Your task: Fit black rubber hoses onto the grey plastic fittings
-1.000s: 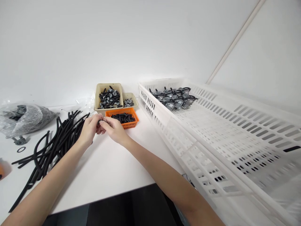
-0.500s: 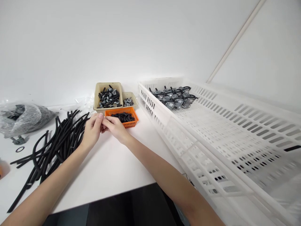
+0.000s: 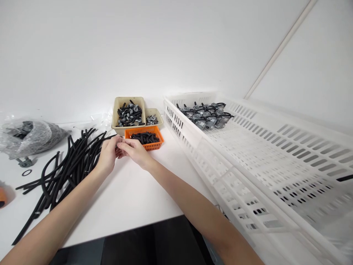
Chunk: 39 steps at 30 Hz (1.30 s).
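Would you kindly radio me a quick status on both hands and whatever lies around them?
Left hand and right hand together; anything held is mostly hidden. Black tubes lie beside the left hand. Orange basket just beyond the right hand; nothing visibly blocking.

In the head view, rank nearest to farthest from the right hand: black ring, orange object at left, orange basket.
1. Orange basket, just beyond the right hand.
2. Black ring, left, past the tubes.
3. Orange object, at the left edge.
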Tool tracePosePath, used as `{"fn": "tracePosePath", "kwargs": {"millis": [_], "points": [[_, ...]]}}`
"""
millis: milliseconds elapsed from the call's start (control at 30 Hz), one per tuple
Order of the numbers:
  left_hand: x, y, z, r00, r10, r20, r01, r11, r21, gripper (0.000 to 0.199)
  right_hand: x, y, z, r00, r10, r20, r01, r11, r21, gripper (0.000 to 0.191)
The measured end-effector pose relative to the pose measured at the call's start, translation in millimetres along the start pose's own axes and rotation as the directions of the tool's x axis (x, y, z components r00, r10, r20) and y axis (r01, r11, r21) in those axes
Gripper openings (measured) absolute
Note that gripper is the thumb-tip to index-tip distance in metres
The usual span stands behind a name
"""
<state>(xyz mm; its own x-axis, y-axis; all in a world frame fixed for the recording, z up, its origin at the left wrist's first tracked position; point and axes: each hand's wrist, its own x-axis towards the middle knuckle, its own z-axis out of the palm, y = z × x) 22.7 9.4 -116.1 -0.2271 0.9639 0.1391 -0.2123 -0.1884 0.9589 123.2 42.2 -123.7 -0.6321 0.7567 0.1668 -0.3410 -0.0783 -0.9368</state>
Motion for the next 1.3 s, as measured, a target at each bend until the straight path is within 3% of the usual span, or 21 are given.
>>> {"fn": "tracePosePath", "kwargs": {"millis": [233,333,467,667,767,833,933,1100,1300], "points": [[0,2,0.5,0.998,-0.049,0.024,0.05,0.999,-0.016,0.03,-1,0,-3,1.0,-0.023,0.013,0.023,0.999,-0.024,0.032],[2,2,-2.2,0.995,-0.098,-0.013,0.097,0.994,-0.055,0.027,-2,-3,-2,0.999,0.01,0.038,-0.009,1.0,-0.016,0.027],[6,3,-5.9,0.987,-0.151,-0.061,0.145,0.985,-0.089,0.024,-4,-5,-1,0.997,-0.038,0.06,0.044,0.994,-0.101,0.034],[5,3,-1.1,0.987,-0.108,-0.117,0.093,0.988,-0.126,0.026,-4,-10,0,0.998,-0.009,0.064,0.012,0.999,-0.049,0.021],[3,2,0.4,0.991,0.02,-0.129,-0.03,0.996,-0.081,0.032,-3,-13,-1,0.996,-0.077,0.048,0.084,0.985,-0.149,0.022],[2,1,0.4,0.977,0.15,-0.152,-0.155,0.988,-0.024,0.035,-4,-15,-4,0.985,-0.171,-0.004,0.163,0.945,-0.285,0.024],[2,-1,-0.3,0.94,0.288,-0.185,-0.276,0.957,0.089,0.038,-5,-20,-10,0.936,-0.332,-0.117,0.212,0.798,-0.565,0.024],[4,-7,-2.2,0.927,0.319,-0.198,-0.289,0.943,0.168,0.039,-4,-26,-21,0.848,-0.499,-0.18,0.116,0.505,-0.855,0.017],[4,-10,-2.7,0.942,0.296,-0.157,-0.266,0.946,0.184,0.04,-2,-27,-28,0.784,-0.57,-0.247,0.055,0.459,-0.887,0.003]]}}
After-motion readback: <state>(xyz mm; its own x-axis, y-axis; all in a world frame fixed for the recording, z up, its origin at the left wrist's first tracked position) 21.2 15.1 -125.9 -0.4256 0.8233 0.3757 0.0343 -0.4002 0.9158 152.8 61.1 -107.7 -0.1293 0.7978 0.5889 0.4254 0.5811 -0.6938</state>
